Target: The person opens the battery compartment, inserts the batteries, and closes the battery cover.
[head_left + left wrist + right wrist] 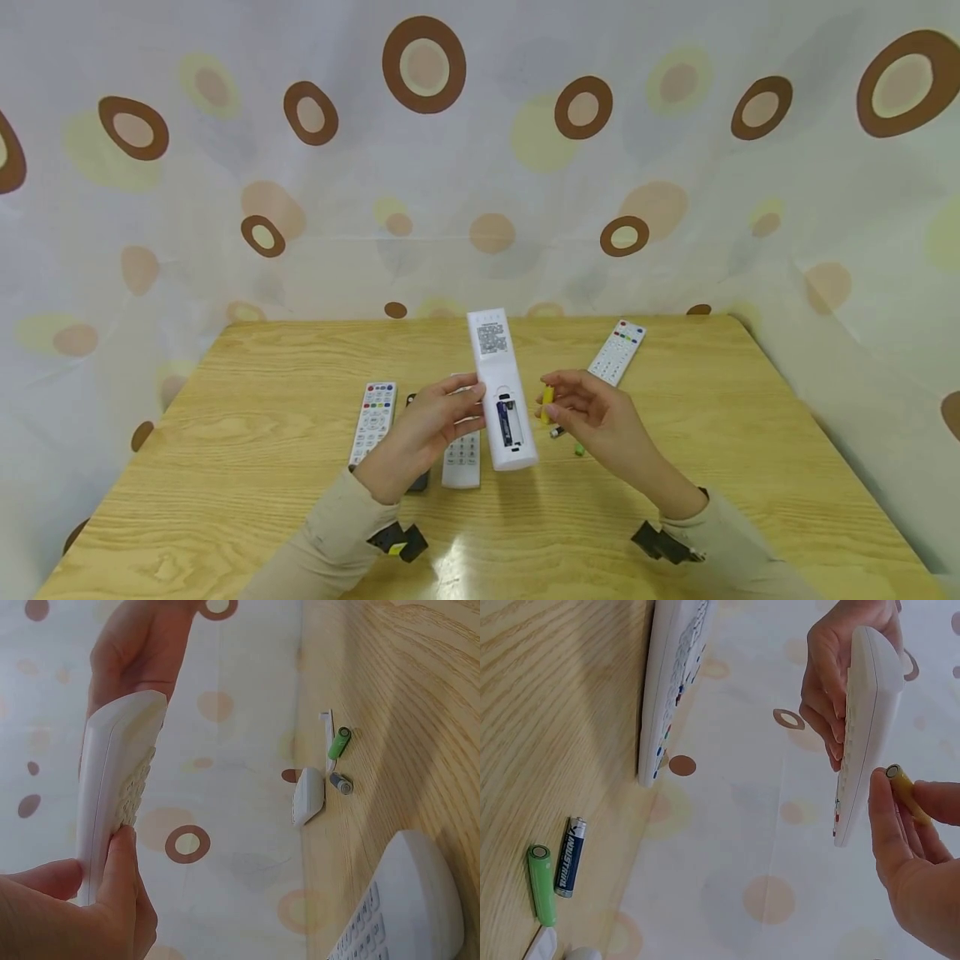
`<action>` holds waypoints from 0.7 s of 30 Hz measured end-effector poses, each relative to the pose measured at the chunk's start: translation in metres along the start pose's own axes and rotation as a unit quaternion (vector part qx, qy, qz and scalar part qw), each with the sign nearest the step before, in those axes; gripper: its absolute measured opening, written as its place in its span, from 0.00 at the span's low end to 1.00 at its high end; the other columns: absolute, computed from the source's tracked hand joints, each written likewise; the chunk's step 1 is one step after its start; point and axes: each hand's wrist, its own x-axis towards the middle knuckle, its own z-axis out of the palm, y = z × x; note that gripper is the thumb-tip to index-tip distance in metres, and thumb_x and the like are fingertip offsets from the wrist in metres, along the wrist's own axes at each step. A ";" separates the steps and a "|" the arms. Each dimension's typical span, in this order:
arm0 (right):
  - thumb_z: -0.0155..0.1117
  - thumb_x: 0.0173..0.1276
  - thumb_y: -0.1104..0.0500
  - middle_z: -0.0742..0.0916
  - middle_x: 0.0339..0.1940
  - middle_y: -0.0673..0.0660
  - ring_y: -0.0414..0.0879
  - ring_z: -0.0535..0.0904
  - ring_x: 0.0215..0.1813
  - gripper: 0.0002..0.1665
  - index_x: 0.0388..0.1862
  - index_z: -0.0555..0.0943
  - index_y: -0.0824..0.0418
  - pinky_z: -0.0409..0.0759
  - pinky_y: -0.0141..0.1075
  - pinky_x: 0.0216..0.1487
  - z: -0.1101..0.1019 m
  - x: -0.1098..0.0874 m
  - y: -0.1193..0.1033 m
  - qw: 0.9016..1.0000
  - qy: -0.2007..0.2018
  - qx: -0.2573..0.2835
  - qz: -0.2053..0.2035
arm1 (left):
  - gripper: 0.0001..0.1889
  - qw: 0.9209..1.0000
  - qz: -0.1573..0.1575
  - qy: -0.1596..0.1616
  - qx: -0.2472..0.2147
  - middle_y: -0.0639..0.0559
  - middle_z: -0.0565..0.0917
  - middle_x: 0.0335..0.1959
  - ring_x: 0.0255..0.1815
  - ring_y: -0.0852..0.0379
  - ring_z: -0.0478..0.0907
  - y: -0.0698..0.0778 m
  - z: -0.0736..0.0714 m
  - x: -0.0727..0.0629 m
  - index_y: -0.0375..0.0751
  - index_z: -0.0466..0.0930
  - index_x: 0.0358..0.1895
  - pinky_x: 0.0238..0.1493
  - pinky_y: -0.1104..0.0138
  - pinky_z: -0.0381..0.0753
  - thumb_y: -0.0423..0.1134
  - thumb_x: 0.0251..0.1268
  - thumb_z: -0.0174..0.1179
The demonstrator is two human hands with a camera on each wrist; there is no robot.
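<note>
My left hand holds a white remote control up off the table by its left side, its back turned to the head view. The battery compartment has no cover on. One dark blue battery lies in its left slot, and the right slot shows bare. Just right of the remote, my right hand pinches a yellow battery between thumb and fingers, apart from the remote. In the right wrist view one end of the yellow battery points toward the remote's back.
A green battery, a dark blue battery and a white plastic piece lie on the table. Two white remotes and a partly hidden black remote lie at left; another white remote lies at back right.
</note>
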 end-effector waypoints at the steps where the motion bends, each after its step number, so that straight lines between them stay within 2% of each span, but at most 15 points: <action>1: 0.61 0.65 0.74 0.82 0.41 0.71 0.43 0.83 0.43 0.17 0.52 0.75 0.72 0.85 0.35 0.40 0.001 0.000 0.000 1.000 0.005 -0.004 -0.006 | 0.21 1.000 0.000 -0.001 0.001 0.41 0.79 0.50 0.42 0.56 0.79 0.000 0.000 0.000 0.31 0.67 0.65 0.50 0.64 0.81 0.31 0.71 0.53; 4: 0.63 0.62 0.75 0.83 0.41 0.70 0.42 0.83 0.43 0.16 0.49 0.77 0.71 0.84 0.34 0.41 0.003 -0.001 -0.001 0.999 0.021 -0.020 -0.027 | 0.22 1.000 0.002 -0.005 0.002 0.42 0.80 0.49 0.42 0.56 0.79 0.001 0.001 0.001 0.30 0.67 0.65 0.50 0.64 0.81 0.31 0.71 0.54; 9: 0.65 0.60 0.76 0.86 0.40 0.64 0.42 0.84 0.41 0.15 0.46 0.80 0.68 0.84 0.33 0.39 0.008 -0.004 -0.004 0.995 0.036 -0.050 -0.083 | 0.21 1.000 0.000 -0.005 0.003 0.44 0.80 0.46 0.41 0.57 0.79 0.001 0.002 0.001 0.29 0.67 0.64 0.50 0.64 0.81 0.30 0.71 0.54; 15: 0.68 0.55 0.78 0.87 0.40 0.60 0.42 0.84 0.40 0.18 0.44 0.83 0.66 0.84 0.31 0.35 0.015 -0.006 -0.005 0.986 0.028 -0.080 -0.145 | 0.20 1.000 0.004 -0.005 0.012 0.43 0.80 0.48 0.43 0.57 0.79 -0.001 0.002 0.000 0.30 0.68 0.64 0.51 0.63 0.81 0.31 0.71 0.54; 21: 0.70 0.48 0.81 0.87 0.40 0.59 0.43 0.84 0.42 0.22 0.42 0.84 0.65 0.83 0.29 0.36 0.022 -0.006 -0.005 0.973 0.025 -0.134 -0.185 | 0.21 1.000 0.006 -0.008 0.007 0.43 0.80 0.49 0.44 0.56 0.80 -0.001 0.003 -0.002 0.30 0.68 0.64 0.52 0.63 0.80 0.32 0.71 0.54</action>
